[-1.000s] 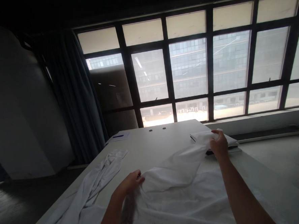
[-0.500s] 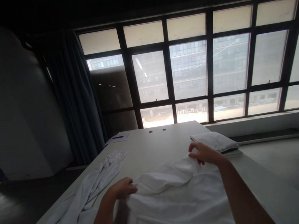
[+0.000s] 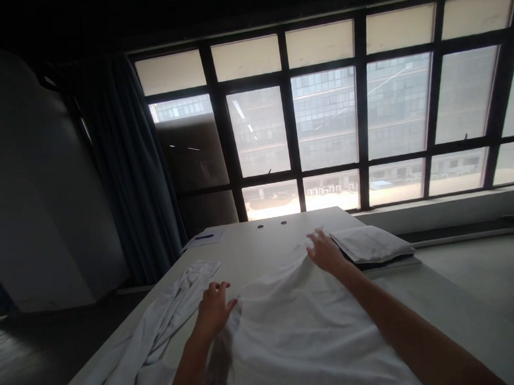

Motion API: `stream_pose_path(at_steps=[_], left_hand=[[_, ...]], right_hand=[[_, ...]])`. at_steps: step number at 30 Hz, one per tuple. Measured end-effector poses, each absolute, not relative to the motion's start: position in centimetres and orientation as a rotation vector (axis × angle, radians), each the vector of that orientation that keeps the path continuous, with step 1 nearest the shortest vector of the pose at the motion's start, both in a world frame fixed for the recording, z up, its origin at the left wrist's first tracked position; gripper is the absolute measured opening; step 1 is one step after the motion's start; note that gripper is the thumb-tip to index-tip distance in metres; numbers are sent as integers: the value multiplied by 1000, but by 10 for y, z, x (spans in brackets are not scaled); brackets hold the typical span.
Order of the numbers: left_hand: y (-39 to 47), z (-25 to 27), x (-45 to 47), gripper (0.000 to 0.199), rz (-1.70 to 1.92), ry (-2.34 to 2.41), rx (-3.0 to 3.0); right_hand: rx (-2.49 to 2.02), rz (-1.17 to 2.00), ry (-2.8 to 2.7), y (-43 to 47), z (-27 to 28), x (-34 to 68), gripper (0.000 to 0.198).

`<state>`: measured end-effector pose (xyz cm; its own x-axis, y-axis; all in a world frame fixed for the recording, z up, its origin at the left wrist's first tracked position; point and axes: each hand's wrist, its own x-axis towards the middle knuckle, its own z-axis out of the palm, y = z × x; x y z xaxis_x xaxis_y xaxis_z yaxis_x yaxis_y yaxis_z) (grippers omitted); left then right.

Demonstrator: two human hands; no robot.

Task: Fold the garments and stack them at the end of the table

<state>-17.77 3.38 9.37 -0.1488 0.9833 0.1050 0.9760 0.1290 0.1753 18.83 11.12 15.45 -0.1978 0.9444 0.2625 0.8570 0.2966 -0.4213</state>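
Note:
A white garment [image 3: 300, 323], probably a shirt, spreads loosely over the table in front of me. Its far edge rises toward my right hand [image 3: 325, 252], whose slightly blurred fingers are closed on the cloth. My left hand [image 3: 214, 308] is by the garment's left far corner, thumb and fingers apart, the thumb close to or touching the fabric. Dark material [image 3: 217, 363] shows beneath the left edge. Left of that hand, another crumpled white garment [image 3: 160, 320] lies lengthwise along the table.
A folded white cloth stack [image 3: 373, 243] with a dark layer sits at the table's right edge, close to my right hand. Paper with a blue pen [image 3: 204, 237] lies at the far left corner. Two round grommets [image 3: 284, 222] are set in the white tabletop [image 3: 260, 250].
Both hands have moved forward, the left also slightly up and the right a little to the left. The garment's far edge has travelled away from me and its surface is more stretched out.

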Motion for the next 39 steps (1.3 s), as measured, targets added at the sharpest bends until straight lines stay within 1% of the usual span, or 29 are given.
stream_pose_path(at_steps=[2,4,5,6,8,9,11,12,16,19,21,23,25,27,30,31,33,36,37,39], left_hand=[[30,94,-164,52,248,2290,2058],[24,90,-146,57,136,2163,2088],[20,87,-136,62,75,2090,2092],[17,83,-127,69,16,2027,2086],[12,71,-111,87,-89,1958,2042],[12,64,-105,96,-143,1951,2011],[15,50,-98,108,-231,1967,1954],[18,44,-97,110,-248,1981,1940],[36,23,-103,98,-82,2080,2002],[43,12,-108,94,30,2175,2043],[43,8,-110,92,65,2208,2076],[39,5,-113,89,87,2222,2100],[33,3,-116,87,94,2233,2099],[26,3,-120,86,82,2251,2086],[16,5,-126,88,40,2278,2059],[13,6,-127,89,20,2280,2052],[10,10,-132,91,-27,2268,2034],[14,17,-139,92,-66,2225,2037],[18,19,-141,88,-33,2235,2067],[28,21,-145,73,91,2277,2164]], right_hand=[[-1613,234,-2196,78,121,176,43],[-1639,270,-2294,46,86,169,38],[-1675,295,-2338,33,70,168,43],[-1743,344,-2401,24,55,168,52],[-1857,422,-2451,15,31,171,69],[-1899,439,-2460,16,23,172,75],[-1921,426,-2456,26,11,174,80],[-1902,406,-2458,34,9,174,80],[-1769,259,-2435,67,10,169,72],[-1719,110,-2361,77,10,164,61],[-1683,85,-2354,75,3,167,56],[-1630,134,-2391,70,-6,178,57],[-1599,169,-2409,67,-14,201,60],[-1618,90,-2360,69,-17,235,58],[-1708,-133,-2172,80,-14,295,44],[-1763,-147,-2075,85,-12,314,41],[-1842,-126,-1939,94,-8,344,40],[-1875,-41,-1883,105,-7,366,36],[-1873,-7,-1882,109,-7,368,33],[-1868,58,-1878,116,-8,366,29]])
